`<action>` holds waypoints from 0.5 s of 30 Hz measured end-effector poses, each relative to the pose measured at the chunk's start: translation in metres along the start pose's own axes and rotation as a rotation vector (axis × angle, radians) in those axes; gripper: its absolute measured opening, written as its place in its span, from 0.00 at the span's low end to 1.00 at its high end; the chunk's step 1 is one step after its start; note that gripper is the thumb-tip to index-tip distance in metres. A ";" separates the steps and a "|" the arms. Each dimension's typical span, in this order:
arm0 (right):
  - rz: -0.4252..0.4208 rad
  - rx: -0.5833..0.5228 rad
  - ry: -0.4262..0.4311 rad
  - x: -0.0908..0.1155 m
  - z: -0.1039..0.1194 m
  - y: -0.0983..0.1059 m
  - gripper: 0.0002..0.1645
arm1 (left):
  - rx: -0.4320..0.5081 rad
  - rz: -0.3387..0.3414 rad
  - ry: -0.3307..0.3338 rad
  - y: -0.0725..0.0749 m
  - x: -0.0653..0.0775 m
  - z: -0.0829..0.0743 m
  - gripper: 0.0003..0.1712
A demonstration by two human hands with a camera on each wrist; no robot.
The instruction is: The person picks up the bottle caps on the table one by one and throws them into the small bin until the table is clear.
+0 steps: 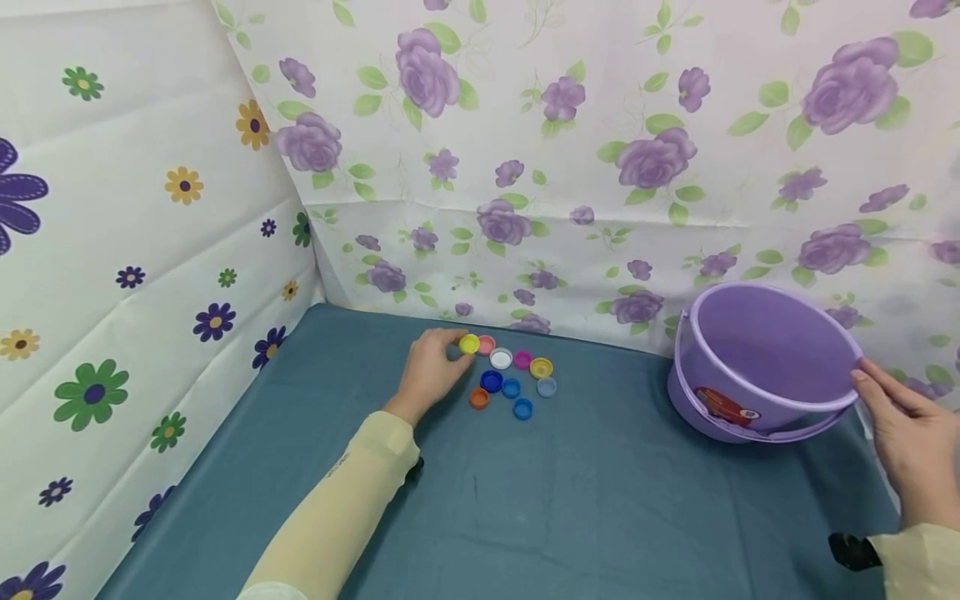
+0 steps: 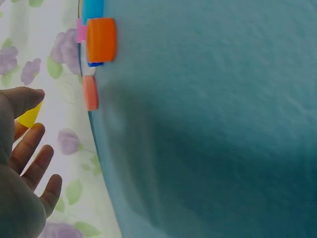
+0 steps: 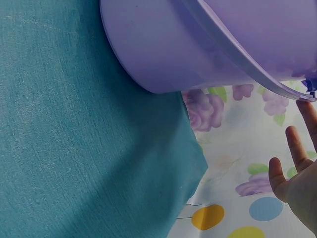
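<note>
Left hand (image 1: 433, 368) pinches bright yellow cap (image 1: 468, 343) at the cluster's ten o'clock, right hand (image 1: 913, 435) grips purple bucket (image 1: 697, 375) at its rim's three o'clock; work looks early, one cap in hand, nine other caps (image 1: 511, 388) lying on cloth (image 1: 637, 500), bucket floor hidden, contents untold.

Probably a yellow cap (image 1: 468, 343) in left grip (image 1: 435, 368), purple bucket (image 1: 692, 362) in right grip (image 1: 911, 437)
</note>
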State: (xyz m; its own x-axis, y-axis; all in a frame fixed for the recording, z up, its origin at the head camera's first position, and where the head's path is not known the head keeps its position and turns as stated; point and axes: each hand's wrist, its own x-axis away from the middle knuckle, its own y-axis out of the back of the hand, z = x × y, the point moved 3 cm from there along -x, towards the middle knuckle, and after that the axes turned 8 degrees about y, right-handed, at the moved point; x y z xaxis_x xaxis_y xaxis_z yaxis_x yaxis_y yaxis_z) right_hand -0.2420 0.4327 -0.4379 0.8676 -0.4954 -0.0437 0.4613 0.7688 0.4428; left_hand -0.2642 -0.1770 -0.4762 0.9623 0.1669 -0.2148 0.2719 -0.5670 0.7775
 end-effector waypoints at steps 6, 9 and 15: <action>0.004 -0.011 0.015 0.000 0.002 0.000 0.27 | 0.047 0.002 -0.024 0.003 -0.006 -0.018 0.21; 0.007 0.001 0.015 0.000 0.002 0.001 0.26 | 0.075 0.006 -0.039 0.003 -0.010 -0.028 0.22; 0.008 0.008 0.012 0.002 0.001 0.001 0.26 | 0.137 -0.019 -0.074 0.009 -0.019 -0.049 0.23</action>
State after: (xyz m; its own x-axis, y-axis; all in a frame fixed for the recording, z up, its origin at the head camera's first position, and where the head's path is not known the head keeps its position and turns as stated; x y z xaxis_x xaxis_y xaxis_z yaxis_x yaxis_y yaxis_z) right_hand -0.2402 0.4322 -0.4371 0.8735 -0.4841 -0.0511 0.4528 0.7697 0.4499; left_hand -0.2800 -0.1460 -0.4363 0.9535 0.1220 -0.2757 0.2840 -0.6701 0.6858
